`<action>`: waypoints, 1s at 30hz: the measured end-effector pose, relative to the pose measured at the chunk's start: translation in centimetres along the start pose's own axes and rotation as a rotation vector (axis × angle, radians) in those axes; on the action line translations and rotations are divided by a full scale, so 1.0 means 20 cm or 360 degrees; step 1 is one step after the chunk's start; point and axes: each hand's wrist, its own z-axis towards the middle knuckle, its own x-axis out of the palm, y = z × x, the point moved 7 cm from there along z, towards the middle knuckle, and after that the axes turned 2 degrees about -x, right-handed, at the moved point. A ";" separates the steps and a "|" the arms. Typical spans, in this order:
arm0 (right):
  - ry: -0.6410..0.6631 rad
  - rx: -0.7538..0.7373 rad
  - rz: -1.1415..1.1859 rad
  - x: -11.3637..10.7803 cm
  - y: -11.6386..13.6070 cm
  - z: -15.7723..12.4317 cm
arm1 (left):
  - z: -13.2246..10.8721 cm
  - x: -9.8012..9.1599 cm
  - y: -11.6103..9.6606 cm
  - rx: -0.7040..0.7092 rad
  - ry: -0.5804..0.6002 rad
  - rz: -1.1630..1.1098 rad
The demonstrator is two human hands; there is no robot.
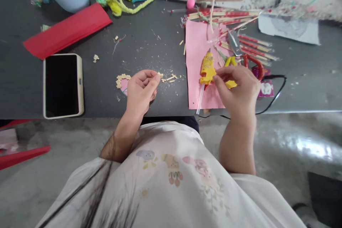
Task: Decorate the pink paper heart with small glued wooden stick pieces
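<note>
My left hand (141, 87) is closed in a pinch on a small pale wooden stick piece (160, 74). Beside and partly under that hand lies a pink paper shape (124, 86), its edge lined with little pale wooden pieces (119, 79); the rest is hidden. At the right, my right hand (237, 87) has thumb and fingertips closed at the side of a yellow hot glue gun (207, 66). The glue gun is over a pink sheet (193, 53), nozzle pointing away from me. A clear glue stick (200, 99) sticks out of its rear end.
Cut stick bits (169, 78) lie between my hands. A phone (62, 85) and red folded paper (68, 30) are at the left. Bundled sticks (256, 48), red-handled scissors (253, 66) and a black cord (280, 89) lie at the right. Yellow yarn (116, 0) sits farther back.
</note>
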 end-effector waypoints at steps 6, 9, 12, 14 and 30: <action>0.0326 -0.0194 -0.0620 0.02 -0.12 0.05 | 0.00 0.01 0.00 -0.0007 0.0045 0.0006; 0.0372 -0.0195 -0.0698 0.04 -0.15 0.07 | 0.00 0.02 0.00 -0.0006 0.0068 0.0023; 0.0415 -0.0200 -0.0720 0.04 -0.16 0.10 | 0.00 0.02 0.00 -0.0016 0.0105 0.0032; 0.0506 -0.0231 -0.0729 0.06 -0.16 0.12 | 0.00 0.03 0.00 -0.0032 0.0130 0.0024; 0.0499 -0.0080 -0.0392 -0.03 -0.18 0.11 | -0.01 0.05 0.00 -0.0150 0.0209 -0.0046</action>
